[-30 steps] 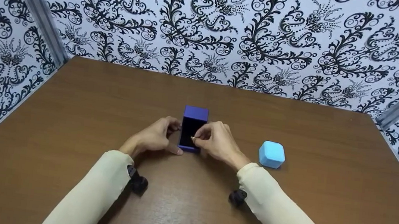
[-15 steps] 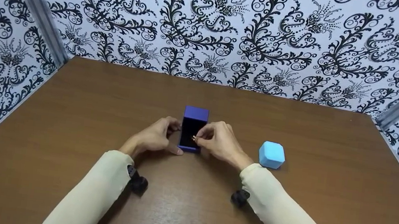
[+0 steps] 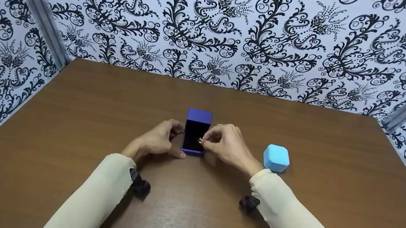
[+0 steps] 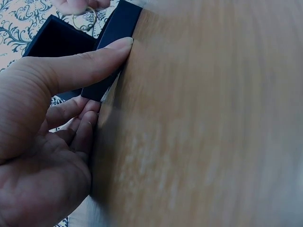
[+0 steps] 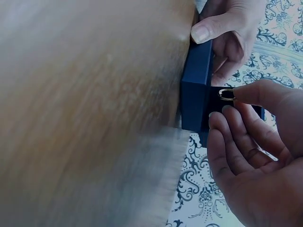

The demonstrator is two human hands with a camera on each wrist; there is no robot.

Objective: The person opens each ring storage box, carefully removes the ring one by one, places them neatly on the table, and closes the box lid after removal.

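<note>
A dark blue ring box (image 3: 199, 116) stands with its lid raised near the middle of the table, its inside black. My left hand (image 3: 157, 137) steadies it from the left: the thumb (image 4: 97, 66) lies across the front of the base (image 4: 124, 26) and the other fingers curl at its side. Thumb and forefinger of my right hand (image 3: 229, 146) pinch a thin gold ring (image 5: 221, 96) just over the base, in front of the raised lid. The right hand's remaining fingers (image 5: 232, 142) are loosely bent.
A light blue rounded cube-shaped box (image 3: 276, 158) sits on the brown table (image 3: 318, 138), to the right of the right hand. Black-and-white patterned walls (image 3: 212, 34) rise behind the table and along its sides.
My right hand has drawn slightly to the right, and the ring with it. The left hand and the ring box have stayed where they were.
</note>
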